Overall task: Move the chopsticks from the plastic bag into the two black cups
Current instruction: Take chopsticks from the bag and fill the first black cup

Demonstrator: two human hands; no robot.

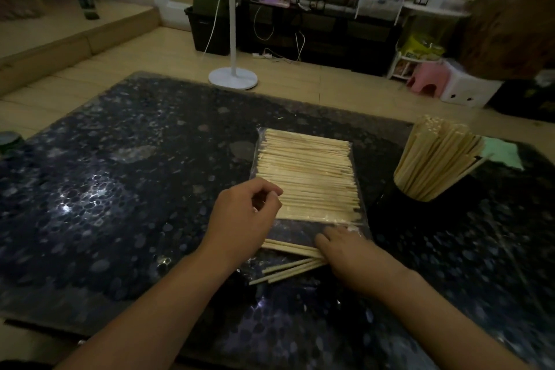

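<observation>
At the far left edge of the dark speckled bench (120,189) I see a green can (10,144), only partly in frame. Moving right, the left hand (243,213) rests at the near-left corner of the plastic bag (357,189), fingers curled and pinching the bag's edge. The bag lies flat at bench centre, with a wide layer of chopsticks (306,171) inside, lying side by side across its width. The right hand (345,252) sits at the bag's near edge, fingers curled round a small bundle of loose chopsticks (288,270); their free ends fan out to the left, onto the bench. The two hands are near each other but apart. Right of the bag, one black cup (429,210) stands upright, packed with chopsticks in cup (438,156) that splay outward above the rim. I see only this one cup. Just beyond it, a pale green cloth (504,153) lies on the bench
</observation>
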